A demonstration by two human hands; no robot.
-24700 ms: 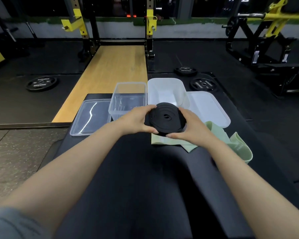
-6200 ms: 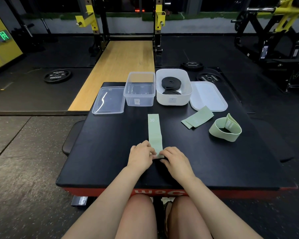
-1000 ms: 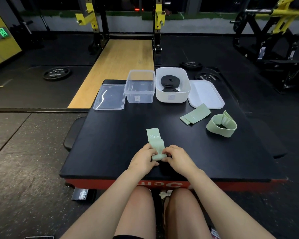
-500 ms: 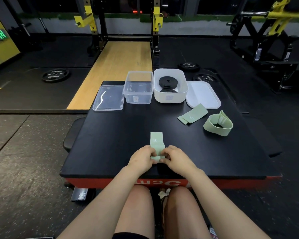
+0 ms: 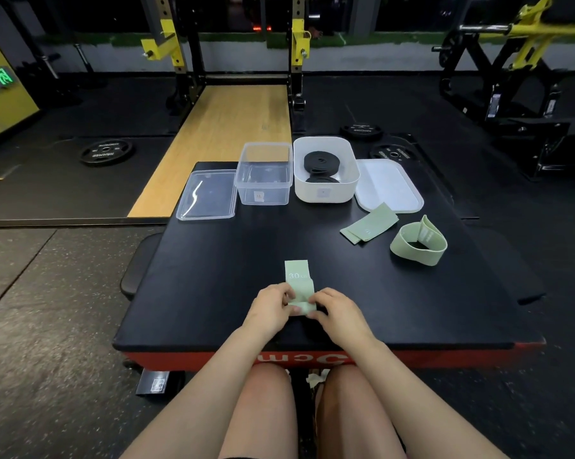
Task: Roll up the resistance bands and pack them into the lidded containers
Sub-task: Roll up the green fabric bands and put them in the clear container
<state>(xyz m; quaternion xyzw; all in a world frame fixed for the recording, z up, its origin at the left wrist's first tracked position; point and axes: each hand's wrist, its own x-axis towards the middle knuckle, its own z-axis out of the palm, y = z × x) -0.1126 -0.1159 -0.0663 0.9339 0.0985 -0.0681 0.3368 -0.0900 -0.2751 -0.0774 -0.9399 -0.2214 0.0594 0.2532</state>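
Pinching green band (image 5: 299, 286) roll, both hands, left (image 5: 268, 309) and right (image 5: 337, 312), lower centre. Near desk (image 5: 213, 276) front edge; bare desk either side.

Left hand (image 5: 268, 309) and right hand (image 5: 337, 311) pinch the half-rolled green band (image 5: 298, 283) on the black desk (image 5: 213, 276).

Weight plates (image 5: 106, 152), squat rack (image 5: 236, 44), wooden platform (image 5: 226, 140).

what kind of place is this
Most likely a gym's weight area: a squat rack with yellow hooks over a wooden lifting platform, and weight plates lying on black rubber flooring.
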